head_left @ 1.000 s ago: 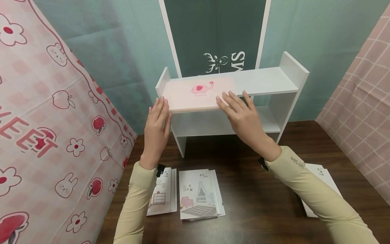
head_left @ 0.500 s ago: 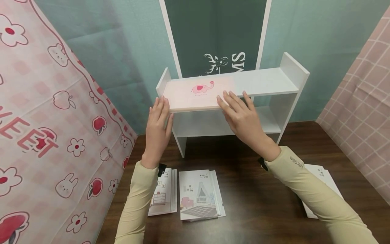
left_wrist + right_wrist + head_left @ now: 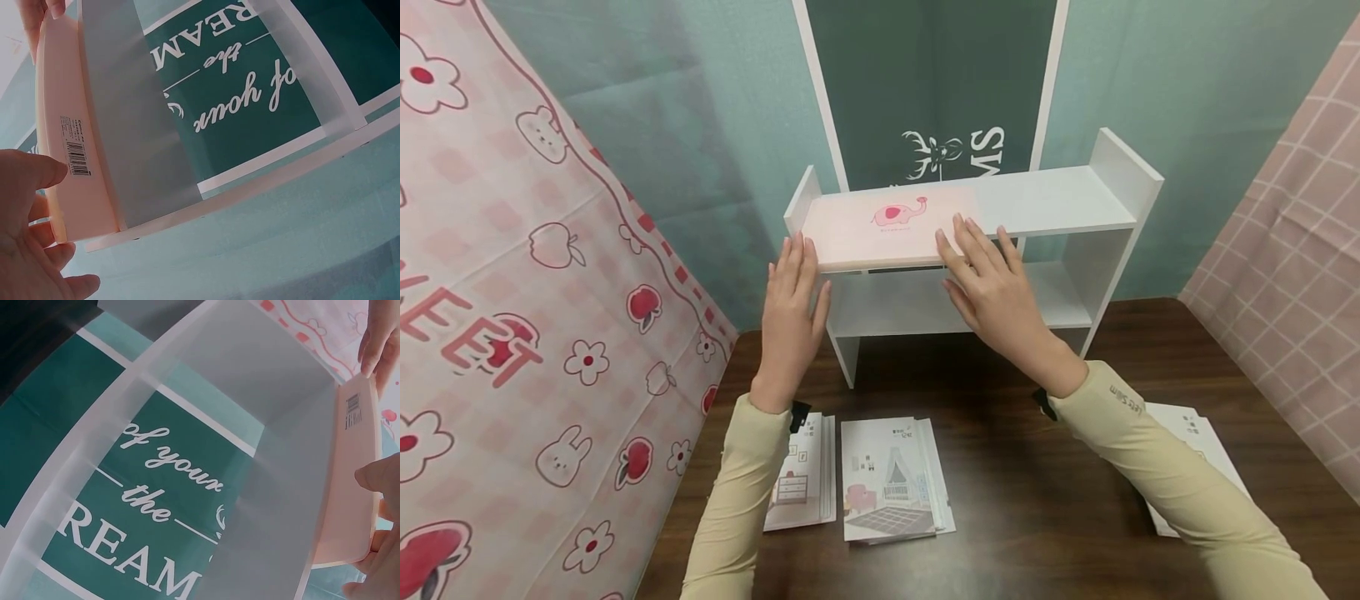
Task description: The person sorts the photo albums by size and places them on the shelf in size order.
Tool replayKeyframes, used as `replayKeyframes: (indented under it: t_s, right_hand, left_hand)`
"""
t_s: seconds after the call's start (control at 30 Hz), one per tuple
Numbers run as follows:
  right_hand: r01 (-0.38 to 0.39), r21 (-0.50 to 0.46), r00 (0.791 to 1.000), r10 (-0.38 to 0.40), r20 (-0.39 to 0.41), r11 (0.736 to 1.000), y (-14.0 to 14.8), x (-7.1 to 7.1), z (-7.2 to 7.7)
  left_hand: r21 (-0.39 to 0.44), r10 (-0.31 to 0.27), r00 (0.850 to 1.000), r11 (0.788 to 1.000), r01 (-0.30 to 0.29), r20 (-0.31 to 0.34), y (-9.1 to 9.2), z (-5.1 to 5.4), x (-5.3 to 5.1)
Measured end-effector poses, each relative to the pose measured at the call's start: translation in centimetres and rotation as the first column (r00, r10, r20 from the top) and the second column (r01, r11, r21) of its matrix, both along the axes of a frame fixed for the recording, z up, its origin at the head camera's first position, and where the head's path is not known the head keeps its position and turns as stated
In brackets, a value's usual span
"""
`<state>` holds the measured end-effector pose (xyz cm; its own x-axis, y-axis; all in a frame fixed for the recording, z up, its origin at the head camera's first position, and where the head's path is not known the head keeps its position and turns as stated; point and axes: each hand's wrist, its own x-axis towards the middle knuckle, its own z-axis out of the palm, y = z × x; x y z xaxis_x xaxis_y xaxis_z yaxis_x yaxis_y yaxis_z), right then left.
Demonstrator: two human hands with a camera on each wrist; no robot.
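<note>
A pale pink box (image 3: 887,225) with an elephant print lies flat on the upper left of a white two-tier shelf (image 3: 1045,200). Its front side, bearing a barcode (image 3: 77,156), faces me in the left wrist view. My left hand (image 3: 787,321) is at the box's left front corner, fingers straight. At the right front corner is my right hand (image 3: 996,292), its fingers extended and spread. The wrist views show each thumb by the box's front side, with other fingers around its ends. Parts of those fingers are hidden behind the box.
Several picture-covered booklets lie in a left stack (image 3: 801,479), a middle stack (image 3: 891,479) and a right stack (image 3: 1195,442), partly covered by the right sleeve. All rest on the dark wooden table (image 3: 1030,492). A green banner (image 3: 932,75) hangs behind the shelf.
The box's front edge has shifted slightly back. My right fingers have moved a little farther over its right end, and the right thumb now shows below the edge. The left hand is nearly unchanged.
</note>
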<state>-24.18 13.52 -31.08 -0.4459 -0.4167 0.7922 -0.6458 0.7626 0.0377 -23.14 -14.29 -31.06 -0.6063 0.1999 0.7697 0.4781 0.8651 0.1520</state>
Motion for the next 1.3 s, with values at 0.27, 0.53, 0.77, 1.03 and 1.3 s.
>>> replayKeyframes:
  t_s: [0.27,0.53,0.77,1.03,1.3]
  right_hand:
    - [0.016,0.014,1.000,-0.017,0.027,1.000,-0.1,0.1,0.0]
    - [0.036,0.035,0.998,-0.038,0.048,0.999,-0.1,0.0,-0.1]
    - [0.013,0.023,0.998,-0.015,0.068,1.000,0.0,-0.3,-0.1]
    - [0.011,0.022,0.997,-0.012,0.072,1.000,0.0,-0.6,-0.1]
    - [0.020,0.034,0.997,-0.022,0.075,0.999,0.0,-0.9,0.0]
  left_hand:
    - [-0.013,0.013,1.000,1.000,-0.013,0.021,0.1,0.0,0.0]
    - [-0.031,0.032,0.998,0.999,-0.031,0.046,0.3,-0.1,0.0]
    - [-0.050,0.042,0.998,0.998,-0.040,0.045,0.3,0.0,-0.3]
    - [-0.065,0.056,0.997,0.997,-0.053,0.057,0.3,0.1,-0.5]
    - [-0.066,0.057,0.996,0.996,-0.052,0.069,0.3,0.2,-0.7]
